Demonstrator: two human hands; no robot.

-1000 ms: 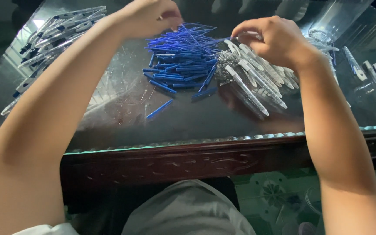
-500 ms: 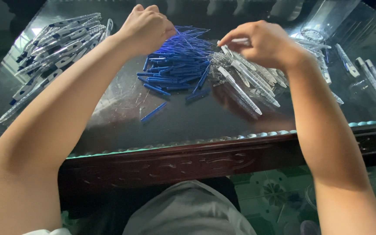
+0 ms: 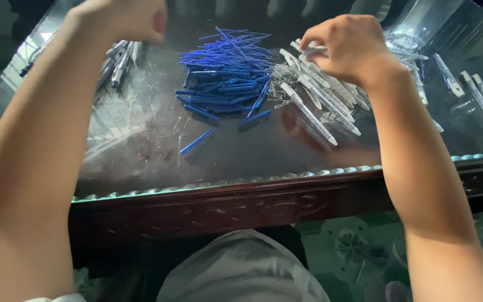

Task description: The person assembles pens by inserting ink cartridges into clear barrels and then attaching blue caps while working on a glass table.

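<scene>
L hand [image 3: 119, 19] is hovering curled into a fist near the table's [image 3: 225, 201] far left, over the assembled pens [image 3: 119, 60]; can't tell if it's holding anything. R hand [image 3: 349, 46] is pinching a clear pen barrel [image 3: 311, 49] above the clear barrels pile [image 3: 325, 95]. Blue refills [image 3: 227, 78] are lying mid-table w/ small springs [image 3: 278, 75] just beside.

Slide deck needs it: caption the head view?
Right hand picks among clear pen barrels; left hand fisted near blue refills.
</scene>
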